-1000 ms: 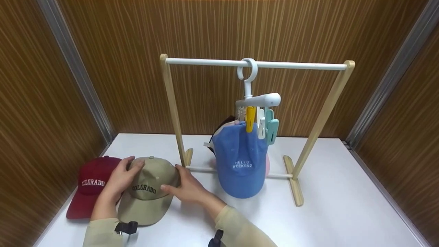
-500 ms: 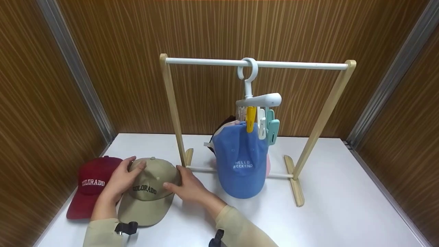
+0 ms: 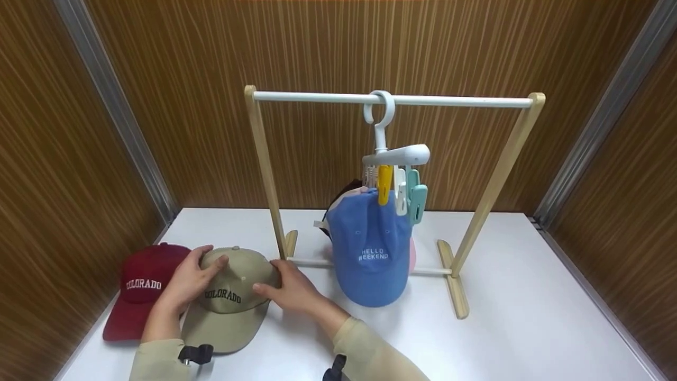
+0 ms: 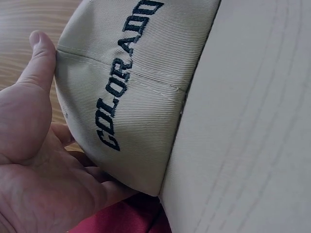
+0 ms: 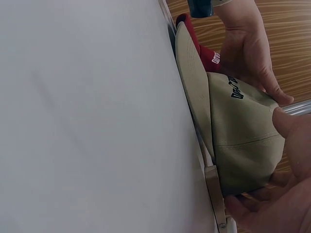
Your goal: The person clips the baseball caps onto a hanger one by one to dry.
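A khaki baseball cap (image 3: pixel 240 275) with dark COLORADO lettering sits at the front left, its brim toward me. My left hand (image 3: pixel 188 278) holds the crown's left side, thumb at the front and fingers along the side. On the right side of the crown, my right hand (image 3: pixel 293 286) grips with its thumb in front and its fingers at the edge. In the left wrist view, the left hand (image 4: pixel 43 145) lies beside the crown, its fingers partly hidden under it. The right wrist view shows both hands around the cap (image 5: pixel 245 138).
A dark red COLORADO cap (image 3: pixel 143 286) lies left of the khaki one, partly behind my left hand. A wooden rack (image 3: pixel 494 182) with a white bar stands behind. From its hanger (image 3: pixel 396 155) hang a blue cap (image 3: pixel 370 254) and other caps behind it, with coloured clips (image 3: pixel 418 201).
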Tool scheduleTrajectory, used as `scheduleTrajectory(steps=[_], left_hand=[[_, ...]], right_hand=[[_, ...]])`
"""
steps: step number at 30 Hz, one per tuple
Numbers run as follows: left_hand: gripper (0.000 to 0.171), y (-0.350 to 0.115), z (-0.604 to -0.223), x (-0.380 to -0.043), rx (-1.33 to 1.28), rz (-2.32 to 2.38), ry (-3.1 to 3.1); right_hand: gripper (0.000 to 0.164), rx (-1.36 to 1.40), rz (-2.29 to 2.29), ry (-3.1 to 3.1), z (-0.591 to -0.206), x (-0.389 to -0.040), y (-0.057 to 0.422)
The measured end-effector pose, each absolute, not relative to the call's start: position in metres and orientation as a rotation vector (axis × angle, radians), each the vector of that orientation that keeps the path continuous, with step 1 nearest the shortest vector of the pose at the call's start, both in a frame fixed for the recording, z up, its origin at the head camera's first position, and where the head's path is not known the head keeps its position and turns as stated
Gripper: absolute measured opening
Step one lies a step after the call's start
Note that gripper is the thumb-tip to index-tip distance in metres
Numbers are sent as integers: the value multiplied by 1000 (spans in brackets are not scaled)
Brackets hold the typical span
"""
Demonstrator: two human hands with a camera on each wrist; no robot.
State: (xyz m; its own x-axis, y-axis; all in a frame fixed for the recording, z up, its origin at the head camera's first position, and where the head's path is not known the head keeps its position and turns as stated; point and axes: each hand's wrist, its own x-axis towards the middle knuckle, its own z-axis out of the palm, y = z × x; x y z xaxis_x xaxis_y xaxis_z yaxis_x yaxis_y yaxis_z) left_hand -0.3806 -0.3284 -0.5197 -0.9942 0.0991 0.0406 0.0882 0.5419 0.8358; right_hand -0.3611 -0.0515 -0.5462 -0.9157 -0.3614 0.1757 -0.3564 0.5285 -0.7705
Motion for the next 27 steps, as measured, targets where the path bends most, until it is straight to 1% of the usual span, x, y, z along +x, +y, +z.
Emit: scheduleTrajectory(steps=[7,14,22,27], left_hand=[[97,-327,-519,-378,151,1491,2747],[100,-325,-517,-377,137,1488,2722],[100,-325,-517,-379,158,1454,2745],[100,-324,-517,-379,178,1410,2772]], right_hand=[[69,-624,-1432,2728,-546,-361,-52],[66,-541,-1488,2704,-547,-361,-53],[47,-464,-1688,2548,-547,-360,-52],[42,-419,-1771,2514,-547,-361,-52]])
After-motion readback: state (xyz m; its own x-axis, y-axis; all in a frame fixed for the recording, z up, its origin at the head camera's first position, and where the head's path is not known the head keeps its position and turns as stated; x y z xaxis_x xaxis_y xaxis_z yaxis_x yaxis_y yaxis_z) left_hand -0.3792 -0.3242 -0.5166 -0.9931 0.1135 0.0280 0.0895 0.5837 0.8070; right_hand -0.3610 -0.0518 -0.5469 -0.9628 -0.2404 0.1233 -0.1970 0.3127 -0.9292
